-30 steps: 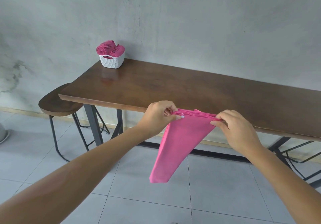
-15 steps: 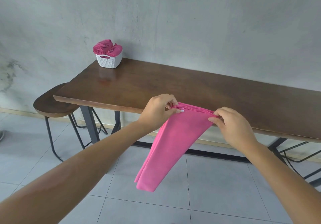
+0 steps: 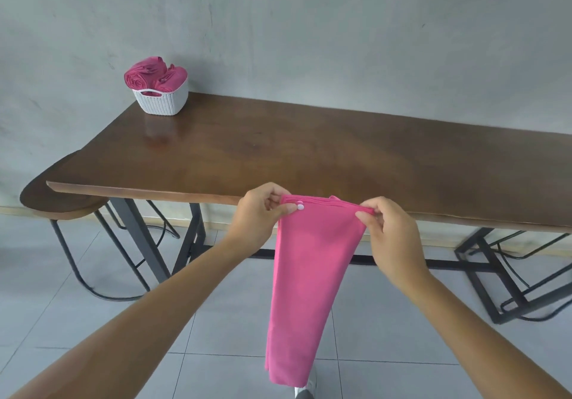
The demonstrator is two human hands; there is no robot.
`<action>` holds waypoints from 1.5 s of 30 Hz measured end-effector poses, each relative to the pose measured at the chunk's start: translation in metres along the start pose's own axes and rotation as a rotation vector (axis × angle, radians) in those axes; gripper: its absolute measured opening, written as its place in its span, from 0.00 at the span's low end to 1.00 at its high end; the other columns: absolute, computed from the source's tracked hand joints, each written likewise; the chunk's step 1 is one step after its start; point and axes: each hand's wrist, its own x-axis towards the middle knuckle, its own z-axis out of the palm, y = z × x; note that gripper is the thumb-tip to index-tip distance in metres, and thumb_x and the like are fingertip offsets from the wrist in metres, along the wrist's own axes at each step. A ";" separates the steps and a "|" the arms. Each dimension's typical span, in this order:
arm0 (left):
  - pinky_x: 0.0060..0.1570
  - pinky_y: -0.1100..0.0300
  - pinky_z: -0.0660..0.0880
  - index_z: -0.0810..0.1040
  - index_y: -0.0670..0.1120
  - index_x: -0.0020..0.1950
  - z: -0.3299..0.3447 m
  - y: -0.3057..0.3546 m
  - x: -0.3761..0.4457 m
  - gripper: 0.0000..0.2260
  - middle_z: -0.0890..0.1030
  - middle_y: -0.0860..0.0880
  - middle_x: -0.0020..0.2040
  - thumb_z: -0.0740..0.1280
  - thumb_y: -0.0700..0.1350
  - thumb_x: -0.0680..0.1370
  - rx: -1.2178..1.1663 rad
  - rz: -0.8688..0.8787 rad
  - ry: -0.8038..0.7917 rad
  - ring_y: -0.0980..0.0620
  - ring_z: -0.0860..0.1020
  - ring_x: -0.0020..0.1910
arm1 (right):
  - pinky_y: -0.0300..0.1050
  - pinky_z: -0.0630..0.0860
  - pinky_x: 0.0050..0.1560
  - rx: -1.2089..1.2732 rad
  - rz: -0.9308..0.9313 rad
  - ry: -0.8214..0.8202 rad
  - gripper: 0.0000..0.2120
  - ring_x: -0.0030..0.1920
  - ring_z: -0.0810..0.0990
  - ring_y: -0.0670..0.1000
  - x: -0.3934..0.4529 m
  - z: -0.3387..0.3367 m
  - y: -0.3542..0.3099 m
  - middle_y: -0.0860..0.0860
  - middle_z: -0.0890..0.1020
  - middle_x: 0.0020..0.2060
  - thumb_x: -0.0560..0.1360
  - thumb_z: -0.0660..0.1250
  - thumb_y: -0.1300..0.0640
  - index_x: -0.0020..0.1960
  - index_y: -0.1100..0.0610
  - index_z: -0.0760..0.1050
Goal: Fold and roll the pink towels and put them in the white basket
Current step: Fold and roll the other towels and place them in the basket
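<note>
Two hands, left hand (image 3: 263,209) and right hand (image 3: 391,237), each pinched on a top corner of the smooth folded pink towel (image 3: 309,281), woven white basket (image 3: 164,100) at ten o'clock.

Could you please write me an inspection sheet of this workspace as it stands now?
Surface: brown table, against a grey wall.
Job's things: folded pink towel hanging off the table's near edge; white basket at the far left corner holding rolled towels.
Clutter: nothing seen.
Hands: left hand and right hand pinch the towel's top corners.
Cables: nothing seen.
Surroundings: stool at left, tiled floor.
</note>
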 end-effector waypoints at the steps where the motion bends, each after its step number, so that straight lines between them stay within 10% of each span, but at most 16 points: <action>1: 0.44 0.61 0.73 0.82 0.48 0.44 0.005 -0.004 0.003 0.08 0.82 0.52 0.40 0.79 0.48 0.73 -0.001 -0.014 -0.003 0.54 0.77 0.39 | 0.44 0.73 0.44 0.046 0.038 0.009 0.04 0.44 0.79 0.44 0.002 0.005 0.006 0.43 0.80 0.43 0.82 0.66 0.56 0.49 0.52 0.77; 8: 0.41 0.56 0.79 0.77 0.39 0.48 0.053 -0.022 0.043 0.06 0.80 0.46 0.42 0.71 0.40 0.79 -0.177 -0.204 -0.013 0.53 0.78 0.41 | 0.47 0.77 0.37 0.203 0.237 -0.044 0.05 0.27 0.81 0.43 0.032 0.035 0.048 0.50 0.81 0.30 0.85 0.58 0.52 0.53 0.51 0.70; 14: 0.42 0.57 0.82 0.72 0.38 0.51 0.095 -0.045 0.083 0.03 0.80 0.47 0.43 0.64 0.38 0.83 -0.130 -0.305 0.040 0.56 0.80 0.38 | 0.52 0.77 0.36 0.286 0.320 -0.073 0.07 0.27 0.81 0.45 0.065 0.061 0.098 0.49 0.80 0.31 0.86 0.56 0.50 0.52 0.50 0.69; 20: 0.53 0.41 0.82 0.75 0.43 0.50 0.130 -0.051 0.129 0.02 0.83 0.39 0.50 0.66 0.41 0.82 -0.146 -0.366 0.188 0.38 0.82 0.52 | 0.49 0.74 0.34 0.249 0.365 0.019 0.03 0.35 0.81 0.51 0.109 0.075 0.129 0.45 0.80 0.38 0.85 0.58 0.54 0.52 0.50 0.69; 26: 0.38 0.67 0.79 0.72 0.42 0.49 0.168 -0.056 0.162 0.04 0.78 0.43 0.49 0.64 0.39 0.83 -0.231 -0.438 0.429 0.53 0.80 0.44 | 0.36 0.72 0.34 0.594 0.665 0.153 0.08 0.26 0.82 0.51 0.153 0.098 0.135 0.53 0.85 0.38 0.84 0.58 0.62 0.55 0.53 0.75; 45: 0.46 0.64 0.75 0.71 0.47 0.50 0.201 -0.094 0.235 0.04 0.79 0.53 0.47 0.63 0.41 0.84 -0.118 -0.418 0.588 0.60 0.84 0.45 | 0.53 0.81 0.44 0.567 0.579 0.201 0.07 0.30 0.84 0.45 0.216 0.168 0.175 0.40 0.83 0.30 0.85 0.55 0.61 0.55 0.52 0.70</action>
